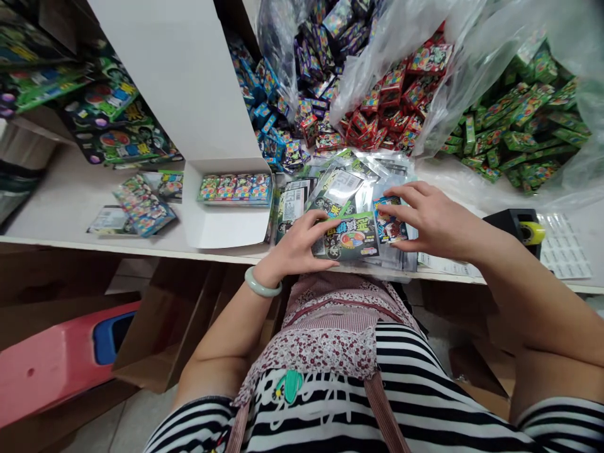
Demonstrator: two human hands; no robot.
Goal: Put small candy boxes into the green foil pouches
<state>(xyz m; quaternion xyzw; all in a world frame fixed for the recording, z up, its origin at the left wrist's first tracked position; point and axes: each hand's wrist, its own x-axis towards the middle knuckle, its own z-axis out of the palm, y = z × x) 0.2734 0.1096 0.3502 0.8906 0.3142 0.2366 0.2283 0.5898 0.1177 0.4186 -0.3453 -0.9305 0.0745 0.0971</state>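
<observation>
My left hand (309,242), a pale bangle on its wrist, grips the left end of a flat black-and-green printed card (353,238). Just right of it, my right hand (425,217) pinches a small blue printed box (389,220) between thumb and fingers. The box is beside the card's right edge; whether they touch I cannot tell. Under both hands lies a loose pile of clear plastic sleeves (401,257) and more printed cards. To the left stands an open white carton (221,231), its lid raised, with a row of small colourful boxes (234,187) along its back.
Behind are heaps of small blue boxes (267,116), purple boxes (321,47), red boxes (394,94) and green boxes (523,135), partly in clear bags. A tape dispenser (516,229) and sticker sheet (564,245) lie right. Larger printed packs (125,119) stand left.
</observation>
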